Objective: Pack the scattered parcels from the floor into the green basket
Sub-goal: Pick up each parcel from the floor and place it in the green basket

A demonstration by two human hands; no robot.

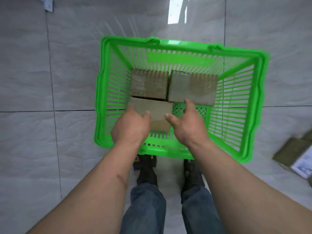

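The green basket (181, 150) is seen from above on a pale tiled floor (50, 73), filling the middle of the view, with the person's feet just below its near rim at 6 o'clock. Three brown parcels lie inside it. The near-left parcel (157, 114) is held by the left hand (130, 127): the thumb is curled over its top face and the fingers are wrapped round its left edge, so the parcel extends from the grip toward 2 o'clock. This parcel sits against the near-left part of the basket floor, though whether it rests fully on the floor cannot be told. The right hand (187, 125) is spread wide and holds nothing; its thumb tip is at the right edge of the held parcel, and a fingertip reaches toward 12 o'clock to the near edge of the far-right parcel (192, 88). The far-left parcel (149, 84) lies directly at 12 o'clock from the held one, just beside the far-right parcel, the two set side by side along the far wall.

Outside the basket, at 4 o'clock near the frame's right edge, a further parcel (293, 152) lies on the floor, blurred, with a white label on it. Faint dark marks show on the far-left parcel's near edge, but no writing on any parcel or label can be read.
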